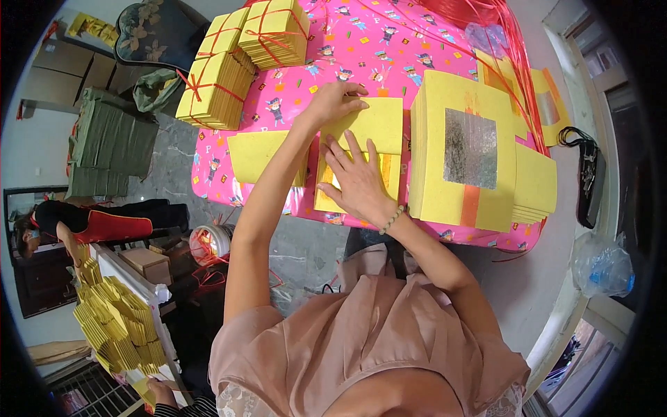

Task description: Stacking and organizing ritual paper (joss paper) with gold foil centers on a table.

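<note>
A yellow paper sheet (pixel 386 129) lies in front of me on the pink table, its far part folded over. Below the fold, an orange-printed patch shows between the fingers of my right hand (pixel 357 174), which lies flat and spread on the paper. My left hand (pixel 336 103) rests at the sheet's far edge, fingers loosely bent and apart. Just right of the sheet stands a thick stack of yellow paper (pixel 431 153), its top sheet bearing a silver square and orange print. A folded yellow stack (pixel 260 156) sits left, partly behind my left forearm.
Yellow bundles tied with red string (pixel 215 90) stand at the table's far left. Red cords (pixel 521 76) hang along its right side. Lower right is another yellow stack (pixel 535 184). At left, co-workers handle folded yellow paper (pixel 121 320) on another table, near a white bucket (pixel 210 243).
</note>
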The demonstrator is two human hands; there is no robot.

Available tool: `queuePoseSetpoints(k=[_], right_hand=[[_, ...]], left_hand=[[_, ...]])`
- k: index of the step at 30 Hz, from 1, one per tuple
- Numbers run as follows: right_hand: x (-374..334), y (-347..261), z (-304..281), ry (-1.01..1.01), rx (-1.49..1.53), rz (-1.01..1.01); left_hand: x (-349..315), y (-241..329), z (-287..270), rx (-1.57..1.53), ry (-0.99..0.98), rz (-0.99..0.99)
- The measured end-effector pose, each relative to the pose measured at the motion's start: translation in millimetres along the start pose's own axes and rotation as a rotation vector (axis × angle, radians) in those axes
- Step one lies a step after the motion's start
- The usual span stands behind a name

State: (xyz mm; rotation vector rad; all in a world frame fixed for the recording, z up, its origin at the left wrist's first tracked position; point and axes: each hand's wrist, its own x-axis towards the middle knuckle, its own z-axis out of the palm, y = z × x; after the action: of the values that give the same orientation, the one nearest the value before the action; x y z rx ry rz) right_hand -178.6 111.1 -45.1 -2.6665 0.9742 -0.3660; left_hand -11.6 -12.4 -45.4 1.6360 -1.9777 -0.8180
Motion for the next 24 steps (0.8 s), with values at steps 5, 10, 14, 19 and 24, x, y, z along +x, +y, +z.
queuePoseSetpoints(k=[5,10,14,19,24], right_hand=[[-7,7,3,0.054,0.074,0.044],[-19,6,-2,0.129,0.119,0.113],[-31,11,-5,0.138,0.079,0.222],[-42,16,-8,0.148,0.001,0.331],[-42,16,-7,0.16,-0.015,0.328]], left_hand=[[-6,7,11,0.145,0.149,0.245],[-23,10,22,0.252,0.323,0.33],[-25,7,22,0.277,0.369,0.365],[-27,11,21,0.323,0.45,0.403],[-29,19,18,0.536,0.538,0.451]])
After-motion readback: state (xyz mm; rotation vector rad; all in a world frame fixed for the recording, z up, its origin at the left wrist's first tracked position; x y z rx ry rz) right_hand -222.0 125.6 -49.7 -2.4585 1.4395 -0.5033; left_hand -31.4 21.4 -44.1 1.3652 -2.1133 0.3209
